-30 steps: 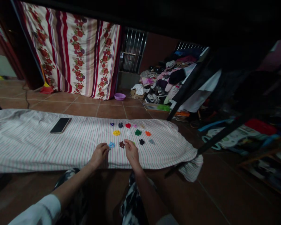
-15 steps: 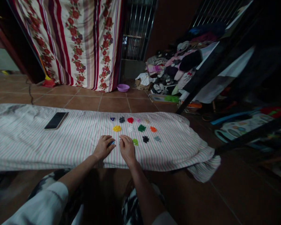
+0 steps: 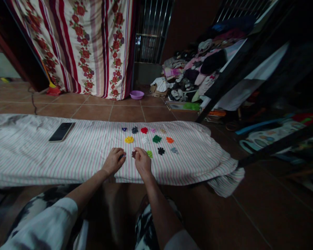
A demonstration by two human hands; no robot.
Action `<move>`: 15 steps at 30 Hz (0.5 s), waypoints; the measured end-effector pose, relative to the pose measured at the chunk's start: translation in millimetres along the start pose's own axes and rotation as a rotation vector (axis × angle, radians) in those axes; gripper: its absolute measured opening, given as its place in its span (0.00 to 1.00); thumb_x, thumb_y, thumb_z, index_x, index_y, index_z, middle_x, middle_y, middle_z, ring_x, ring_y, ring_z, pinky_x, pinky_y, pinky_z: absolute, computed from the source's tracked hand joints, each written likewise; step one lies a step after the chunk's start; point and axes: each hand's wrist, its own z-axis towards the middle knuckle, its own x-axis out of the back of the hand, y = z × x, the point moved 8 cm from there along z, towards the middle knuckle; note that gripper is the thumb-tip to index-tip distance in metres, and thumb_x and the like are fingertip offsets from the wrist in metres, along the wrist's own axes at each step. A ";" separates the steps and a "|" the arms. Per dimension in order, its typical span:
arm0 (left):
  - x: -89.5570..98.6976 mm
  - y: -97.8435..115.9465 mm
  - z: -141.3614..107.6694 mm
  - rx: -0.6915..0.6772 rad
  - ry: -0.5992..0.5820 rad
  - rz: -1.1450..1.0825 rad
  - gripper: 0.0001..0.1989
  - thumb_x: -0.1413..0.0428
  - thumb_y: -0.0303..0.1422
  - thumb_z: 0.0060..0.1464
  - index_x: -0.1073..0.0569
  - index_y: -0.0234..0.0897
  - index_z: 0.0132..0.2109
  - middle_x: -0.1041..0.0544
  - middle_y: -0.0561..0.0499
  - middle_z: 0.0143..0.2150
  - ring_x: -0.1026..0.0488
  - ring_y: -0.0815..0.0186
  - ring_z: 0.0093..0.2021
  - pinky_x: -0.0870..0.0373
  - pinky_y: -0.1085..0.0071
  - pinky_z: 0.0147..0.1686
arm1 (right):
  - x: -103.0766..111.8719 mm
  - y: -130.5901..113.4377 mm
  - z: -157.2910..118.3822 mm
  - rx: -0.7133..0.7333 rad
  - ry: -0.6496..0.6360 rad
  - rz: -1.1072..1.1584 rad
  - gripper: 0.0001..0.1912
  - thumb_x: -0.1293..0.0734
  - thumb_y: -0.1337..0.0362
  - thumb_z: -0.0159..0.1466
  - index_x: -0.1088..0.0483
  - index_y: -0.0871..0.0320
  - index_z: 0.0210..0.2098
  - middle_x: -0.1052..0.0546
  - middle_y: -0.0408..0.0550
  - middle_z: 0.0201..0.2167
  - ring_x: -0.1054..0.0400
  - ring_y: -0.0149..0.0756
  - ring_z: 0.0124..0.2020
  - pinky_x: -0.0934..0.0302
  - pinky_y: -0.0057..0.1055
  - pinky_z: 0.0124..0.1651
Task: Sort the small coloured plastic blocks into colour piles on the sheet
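Note:
My left hand [image 3: 114,162] is curled, fingertips bent down at the cloth over a small patch of blue and dark that they mostly cover. Fingers pinched together, my right hand [image 3: 143,162] is at the right edge of a small brown pile [image 3: 134,154]; anything in the pinch is too small to make out. Just beyond that hand sits a lime green pile [image 3: 149,153] of small pieces. Behind the hands are a yellow pile [image 3: 129,139], a white pile [image 3: 145,139] and a dark green pile [image 3: 157,139]. All rest on a striped cloth [image 3: 75,163].
A phone [image 3: 62,132] lies at the left on the cloth. Black [image 3: 161,151], orange [image 3: 169,140] and red [image 3: 144,130] piles are among several others. Beyond stand a purple basin [image 3: 137,95] and a clothes heap [image 3: 190,71]. A dark post [image 3: 219,88] slants at right.
My right hand has turned slightly and the brown pile now shows beside its fingertips. My left fingers have curled in more, and less of the light blue shows. The view has shifted slightly.

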 end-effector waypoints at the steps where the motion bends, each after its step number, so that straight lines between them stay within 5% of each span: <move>1: -0.2 -0.3 -0.1 0.003 0.002 0.002 0.06 0.48 0.30 0.57 0.27 0.37 0.40 0.27 0.45 0.44 0.33 0.59 0.47 0.31 0.59 0.48 | 1.8 0.5 0.1 -0.016 -0.002 0.003 0.18 0.45 0.70 0.62 0.26 0.57 0.43 0.23 0.48 0.44 0.30 0.34 0.47 0.39 0.31 0.53; 10: -1.7 -0.1 -1.8 -0.010 0.001 0.003 0.07 0.50 0.24 0.55 0.29 0.37 0.39 0.26 0.46 0.43 0.33 0.60 0.46 0.31 0.59 0.48 | 19.3 16.5 6.3 -0.163 0.025 0.021 0.19 0.45 0.68 0.62 0.27 0.53 0.46 0.22 0.45 0.44 0.29 0.34 0.46 0.38 0.31 0.52; 15: -1.3 4.8 -0.5 -0.027 -0.003 0.007 0.05 0.49 0.30 0.58 0.29 0.37 0.39 0.27 0.45 0.41 0.32 0.60 0.44 0.30 0.60 0.46 | 20.7 23.2 7.7 -0.191 0.038 0.083 0.19 0.46 0.66 0.63 0.27 0.52 0.46 0.21 0.44 0.44 0.28 0.34 0.46 0.37 0.32 0.52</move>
